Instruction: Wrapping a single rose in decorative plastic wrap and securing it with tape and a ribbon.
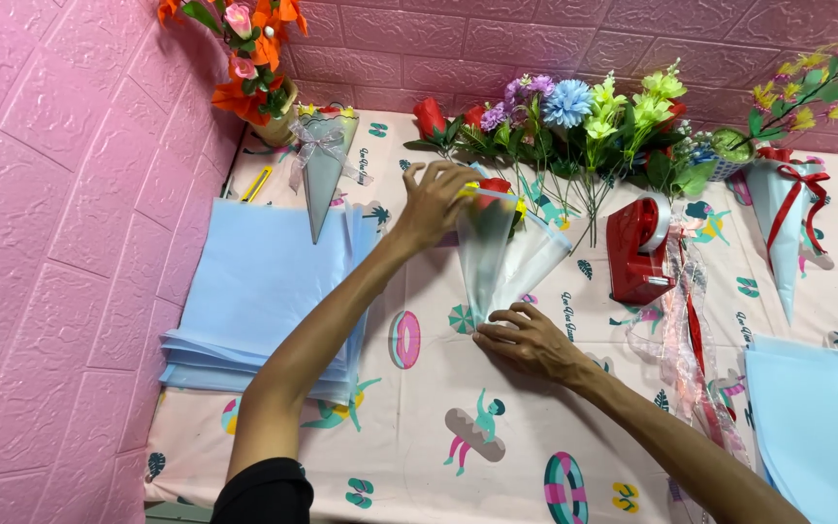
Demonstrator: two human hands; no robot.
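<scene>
A cone of translucent wrapping film [497, 254] lies on the patterned table cover [458, 466], with a red and yellow flower showing at its wide top. My left hand [435, 202] grips the cone's upper edge. My right hand [528, 337] pinches the cone's pointed bottom end against the table. Just behind the cone lies a row of artificial flowers [574, 121] in purple, blue, green and red.
A stack of light blue paper sheets [264, 291] lies at left; more blue sheets [812, 417] sit at lower right. A red tape dispenser [639, 250], loose ribbon [686, 335], two finished wrapped cones [325, 165] [788, 218], and a flower pot [262, 68] stand about.
</scene>
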